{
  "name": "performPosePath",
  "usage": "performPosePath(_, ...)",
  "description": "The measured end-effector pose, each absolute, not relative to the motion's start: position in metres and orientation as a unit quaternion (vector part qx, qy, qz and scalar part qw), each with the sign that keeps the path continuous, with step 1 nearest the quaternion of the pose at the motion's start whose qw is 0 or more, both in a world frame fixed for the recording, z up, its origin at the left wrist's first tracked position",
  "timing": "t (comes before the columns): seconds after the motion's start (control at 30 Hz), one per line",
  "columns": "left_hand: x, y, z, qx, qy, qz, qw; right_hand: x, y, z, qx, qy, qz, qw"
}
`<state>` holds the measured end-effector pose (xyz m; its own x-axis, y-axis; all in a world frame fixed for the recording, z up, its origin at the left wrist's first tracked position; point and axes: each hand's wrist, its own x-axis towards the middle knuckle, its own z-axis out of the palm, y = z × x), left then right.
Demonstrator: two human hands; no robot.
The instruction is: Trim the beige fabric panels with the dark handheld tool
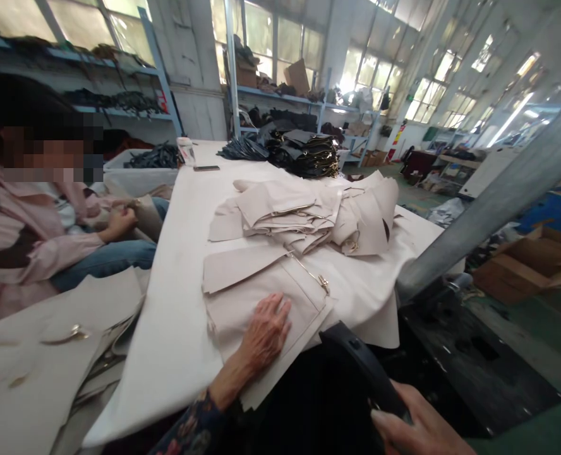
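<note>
My left hand (pixel 267 328) lies flat, fingers stretched out, on a beige panel (pixel 242 309) of leather-like material. A gold-toned zipper (pixel 309 268) with a metal pull runs along this panel's upper right side. In my right hand (pixel 410 420) is a black handheld tool (pixel 359 354) with a long, slightly curved body; its exact kind I cannot tell. The tool's far end points up and left, close to the panel's lower right edge. Behind the panel lies a loose heap of similar beige pieces (pixel 290 215), some with zippers.
A white-covered table (pixel 167 316) carries the pieces, with stacked black pieces (pixel 304 148) and a phone (pixel 206 168) at the back. At left, a seated person (pixel 48 234) handles beige material beside more panels (pixel 91 303). A metal post (pixel 489 202) slants at right, near a cardboard box (pixel 531 265).
</note>
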<state>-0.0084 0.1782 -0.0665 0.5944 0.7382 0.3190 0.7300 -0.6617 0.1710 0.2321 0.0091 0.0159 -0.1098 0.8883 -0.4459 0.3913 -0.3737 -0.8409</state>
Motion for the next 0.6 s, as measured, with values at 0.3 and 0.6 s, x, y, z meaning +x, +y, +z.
performPosePath(0.3,-0.008,0.179,-0.07,0.894,0.404,0.194,0.016,0.216,0.053,0.011,-0.629,-0.499,0.554,0.22)
performPosePath(0.6,-0.01,0.181,-0.078,0.902,0.388,0.184,0.045,0.222,0.091,0.015,-0.679,-0.464,0.509,0.254)
